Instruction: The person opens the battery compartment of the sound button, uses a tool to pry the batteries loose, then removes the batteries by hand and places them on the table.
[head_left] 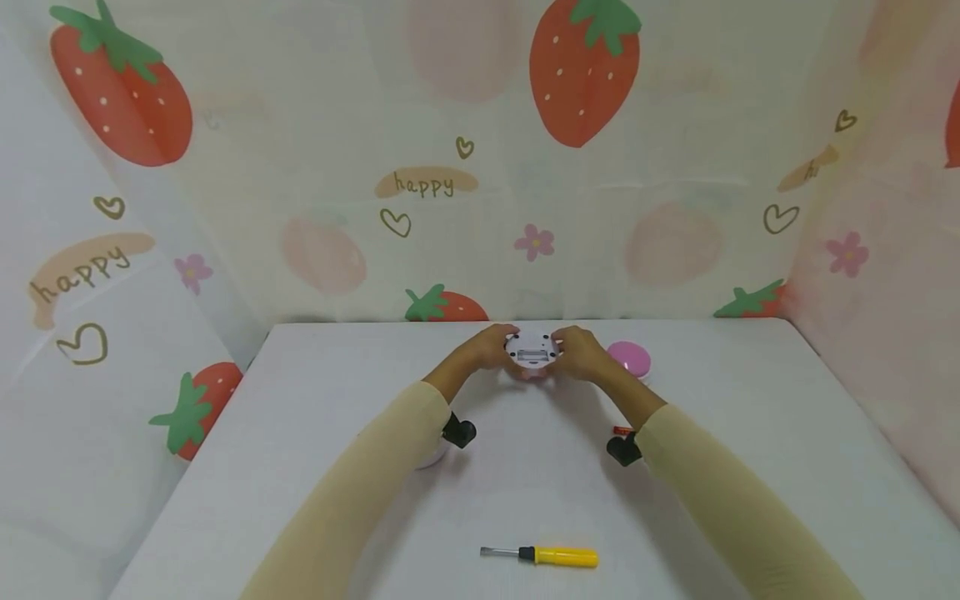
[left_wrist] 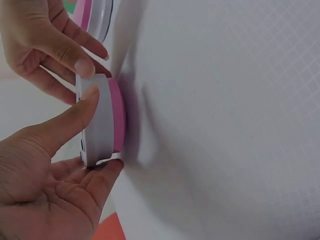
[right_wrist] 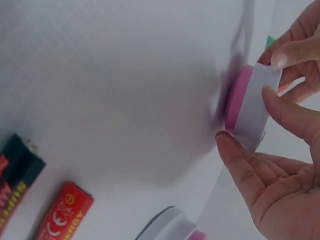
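Observation:
Both hands hold a round white device with a pink domed top (head_left: 532, 347) near the table's far edge. Its flat white underside faces me, showing a rectangular battery compartment and small dark dots round the rim. The left hand (head_left: 491, 346) grips its left side, thumb on the underside and fingers beneath. The right hand (head_left: 583, 354) pinches the opposite side in the same way. In the left wrist view, the pink dome (left_wrist: 118, 115) points toward the table. A similar pink-topped device (head_left: 628, 358) stands just right of the right hand.
A yellow-handled screwdriver (head_left: 562, 557) lies at the front. A red battery (right_wrist: 65, 212) and a dark battery (right_wrist: 17, 175) lie near the right forearm. Another round white thing (head_left: 431, 457) is partly hidden by the left sleeve. A strawberry-print curtain (head_left: 337, 125) surrounds the table.

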